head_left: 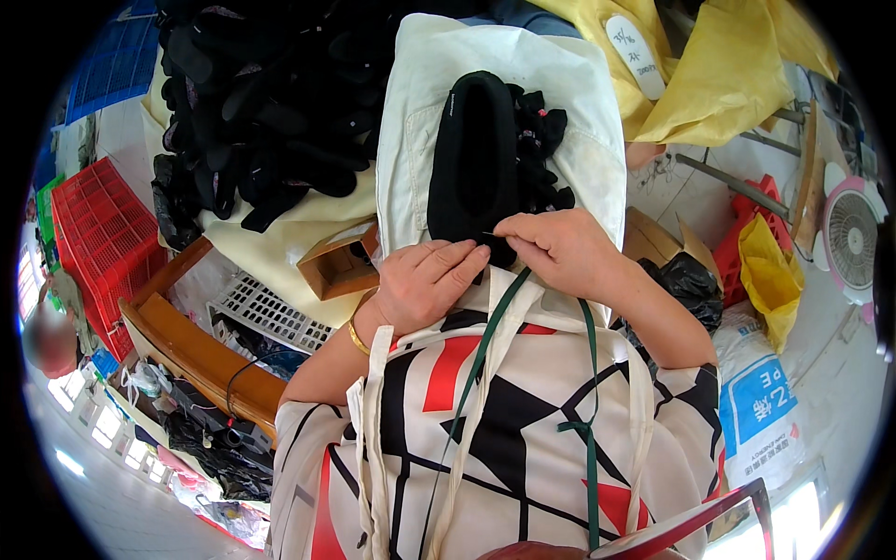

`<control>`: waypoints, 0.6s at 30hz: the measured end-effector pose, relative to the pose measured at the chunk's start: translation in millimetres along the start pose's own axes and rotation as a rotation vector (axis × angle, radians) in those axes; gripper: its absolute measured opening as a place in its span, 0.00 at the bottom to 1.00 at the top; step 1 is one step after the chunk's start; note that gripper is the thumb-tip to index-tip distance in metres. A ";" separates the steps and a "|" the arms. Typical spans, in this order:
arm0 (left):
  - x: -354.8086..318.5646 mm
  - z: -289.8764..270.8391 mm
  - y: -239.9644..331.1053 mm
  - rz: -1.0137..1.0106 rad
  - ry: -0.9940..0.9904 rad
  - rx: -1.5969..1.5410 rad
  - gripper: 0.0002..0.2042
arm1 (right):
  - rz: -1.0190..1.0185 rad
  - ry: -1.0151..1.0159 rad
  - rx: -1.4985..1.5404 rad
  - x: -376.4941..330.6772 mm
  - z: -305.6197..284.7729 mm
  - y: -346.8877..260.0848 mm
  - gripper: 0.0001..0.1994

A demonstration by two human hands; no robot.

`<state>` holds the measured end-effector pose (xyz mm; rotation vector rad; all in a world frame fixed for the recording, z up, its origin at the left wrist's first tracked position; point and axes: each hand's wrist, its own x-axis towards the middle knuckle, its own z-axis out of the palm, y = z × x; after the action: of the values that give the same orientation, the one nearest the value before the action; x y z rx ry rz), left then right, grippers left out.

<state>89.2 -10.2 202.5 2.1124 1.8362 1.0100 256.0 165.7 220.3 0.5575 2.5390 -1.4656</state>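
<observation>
Fingers of both hands — left hand (pixel 425 280), right hand (pixel 560 250) — are pinching shut on the near edge of 1 black slipper (pixel 476 159) lying on a cream cloth (pixel 411 140); keeping that edge taut should be helping.

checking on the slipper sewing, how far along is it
Done: cannot be judged, though a heap of black slippers lies at the upper left. In hand: both hands, left hand and right hand, pinch the near end of one black slipper on the white cloth. Left: black pieces sit beside it.
</observation>
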 end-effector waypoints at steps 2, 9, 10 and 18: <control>0.4 0.5 0.1 -0.001 0.004 -0.003 0.17 | -0.010 0.012 0.013 0.2 0.3 0.4 0.09; 2.4 2.2 -0.1 -0.014 0.018 -0.026 0.16 | -0.024 -0.023 -0.034 3.5 -2.8 -1.1 0.08; 2.7 2.7 -0.3 -0.013 0.017 -0.032 0.16 | -0.016 -0.055 -0.062 4.6 -4.9 -2.6 0.08; 0.1 5.5 -2.3 -0.051 0.008 -0.050 0.16 | -0.005 -0.055 0.063 12.3 -2.2 7.4 0.06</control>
<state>90.5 -8.0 197.1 2.0262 1.8389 1.0423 247.7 173.9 211.6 0.5129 2.4623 -1.5451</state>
